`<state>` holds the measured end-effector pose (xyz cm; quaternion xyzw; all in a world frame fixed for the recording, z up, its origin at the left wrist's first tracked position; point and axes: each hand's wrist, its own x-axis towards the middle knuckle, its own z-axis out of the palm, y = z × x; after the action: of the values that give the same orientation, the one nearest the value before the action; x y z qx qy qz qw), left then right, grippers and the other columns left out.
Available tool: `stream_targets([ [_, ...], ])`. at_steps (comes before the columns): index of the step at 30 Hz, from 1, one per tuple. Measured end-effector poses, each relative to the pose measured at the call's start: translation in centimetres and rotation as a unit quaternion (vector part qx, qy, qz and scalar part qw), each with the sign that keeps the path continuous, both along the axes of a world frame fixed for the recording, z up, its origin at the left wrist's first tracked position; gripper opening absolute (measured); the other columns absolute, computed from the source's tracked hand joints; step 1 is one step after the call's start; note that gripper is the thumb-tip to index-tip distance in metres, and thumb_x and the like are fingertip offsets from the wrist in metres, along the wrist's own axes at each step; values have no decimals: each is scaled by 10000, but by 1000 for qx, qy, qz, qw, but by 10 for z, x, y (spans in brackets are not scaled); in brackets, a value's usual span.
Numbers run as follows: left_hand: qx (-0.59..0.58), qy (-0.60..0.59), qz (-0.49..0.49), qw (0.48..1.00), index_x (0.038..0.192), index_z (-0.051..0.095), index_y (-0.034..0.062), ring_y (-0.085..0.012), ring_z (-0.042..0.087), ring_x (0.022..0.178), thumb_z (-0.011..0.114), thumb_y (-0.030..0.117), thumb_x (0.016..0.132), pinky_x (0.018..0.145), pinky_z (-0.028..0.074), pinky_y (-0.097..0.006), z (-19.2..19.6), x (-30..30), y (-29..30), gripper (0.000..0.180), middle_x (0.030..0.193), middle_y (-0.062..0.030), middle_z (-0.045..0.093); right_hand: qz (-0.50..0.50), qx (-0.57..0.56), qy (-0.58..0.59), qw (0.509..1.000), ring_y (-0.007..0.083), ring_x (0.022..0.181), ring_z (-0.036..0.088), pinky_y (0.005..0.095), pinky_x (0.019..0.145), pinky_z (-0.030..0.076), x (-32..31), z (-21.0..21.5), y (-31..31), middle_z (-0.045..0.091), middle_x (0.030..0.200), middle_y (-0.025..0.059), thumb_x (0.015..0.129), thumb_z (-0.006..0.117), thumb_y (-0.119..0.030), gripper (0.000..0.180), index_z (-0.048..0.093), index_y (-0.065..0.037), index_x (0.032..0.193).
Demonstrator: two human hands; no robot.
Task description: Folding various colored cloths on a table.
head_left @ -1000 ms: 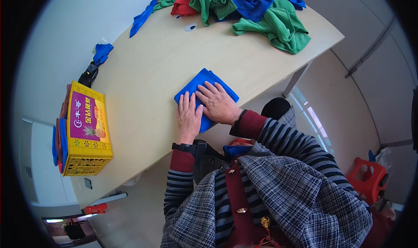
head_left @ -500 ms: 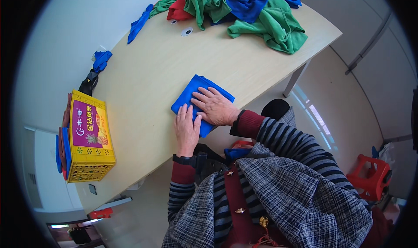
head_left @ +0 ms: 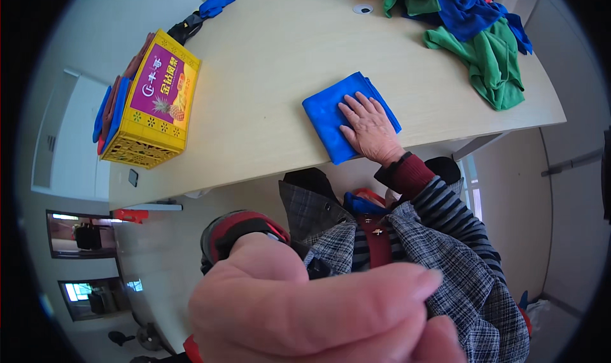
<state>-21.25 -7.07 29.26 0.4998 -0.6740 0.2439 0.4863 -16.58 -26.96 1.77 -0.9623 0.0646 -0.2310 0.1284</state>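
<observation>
Table (head_left: 254, 76): pale wood top, running across our view, with everything below resting on it or held above its near side.
Heap of cloths (head_left: 471, 19): red, green and blue, rumpled, towards the far right of the tabletop.
Yellow crate (head_left: 156, 102): at the left end; we see brown and blue cloths along its left side.
Folded blue cloth (head_left: 337, 121): flat at the near edge, between crate and heap, nearer the heap.
Left hand (head_left: 305, 306): raised close to the camera, away from the cloth; fingers bent and close together. We cannot tell how tightly it closes or whether it holds anything.
Right hand (head_left: 372, 130): open, palm down on the cloth's right part, fingers slightly apart; we press or rest there without gripping.
Small dark flat object (head_left: 133, 177): on the tabletop, just beside the crate.
</observation>
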Motion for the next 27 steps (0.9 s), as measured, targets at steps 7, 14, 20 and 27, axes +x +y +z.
stream_targets([
  [7, 22, 35, 68, 997, 929, 564, 69, -245, 589, 628, 527, 240, 995, 652, 519, -438, 0, -9, 4, 187, 793, -107, 611, 3, 2, 17, 1000, 324, 1448, 368, 467, 1215, 242, -4, 2, 2, 478, 1513, 125, 987, 541, -381, 521, 537, -90, 1419],
  [14, 45, 71, 122, 989, 953, 557, 77, -245, 589, 616, 487, 314, 1024, 648, 519, -437, 1, -15, 6, 257, 788, -109, 610, -6, -10, 1, 1000, 321, 1447, 372, 471, 1212, 246, 1, 1, -1, 483, 1514, 117, 982, 547, -371, 525, 533, -90, 1425],
  [20, 61, 85, 113, 988, 974, 552, 83, -245, 589, 606, 452, 377, 1050, 644, 518, -436, -3, -16, 2, 319, 783, -111, 608, -6, -4, 2, 1000, 323, 1447, 372, 473, 1208, 252, -9, 1, -5, 485, 1511, 119, 981, 547, -369, 523, 534, -94, 1426],
  [27, 148, 169, 201, 953, 1326, 567, -56, -233, 700, 834, 537, 95, 1006, 780, 550, -327, -100, 81, -25, 355, 1062, -197, 699, 14, -1, 11, 1000, 330, 1441, 382, 475, 1206, 254, -11, 3, -6, 488, 1507, 130, 986, 537, -375, 520, 536, -93, 1424],
])
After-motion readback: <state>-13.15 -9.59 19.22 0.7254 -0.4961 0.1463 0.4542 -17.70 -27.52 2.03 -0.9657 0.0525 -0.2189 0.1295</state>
